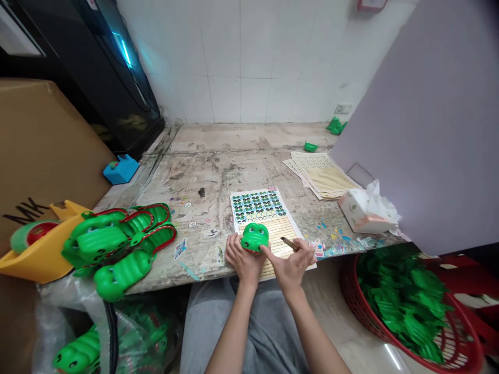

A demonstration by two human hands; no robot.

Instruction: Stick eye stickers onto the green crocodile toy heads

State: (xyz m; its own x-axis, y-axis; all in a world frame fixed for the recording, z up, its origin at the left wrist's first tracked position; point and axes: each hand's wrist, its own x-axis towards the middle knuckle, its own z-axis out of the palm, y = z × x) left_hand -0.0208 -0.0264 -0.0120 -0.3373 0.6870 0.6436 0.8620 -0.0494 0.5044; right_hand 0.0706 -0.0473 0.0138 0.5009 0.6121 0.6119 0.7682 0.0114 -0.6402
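Observation:
My left hand [246, 259] grips a green plastic crocodile head [255, 237] with eyes on its top, just above the table's front edge. My right hand [290, 262] has its thumb against the side of that head. Between the fingers of this hand is a thin brownish tool [289, 243], like a craft knife or tweezers; its exact kind is hard to see. Under both hands lies a sticker sheet [259, 205], with rows of eye stickers on its far half and bare yellowish strips on the near half.
Green crocodile toys [120, 272] and a yellow tape dispenser [42, 259] stand at left, near a blue dispenser [121, 169]. To the right are more sheets [327, 176], a tissue box [364, 213] and a purple panel [436, 130]. A red basket [374, 322] holds green parts below.

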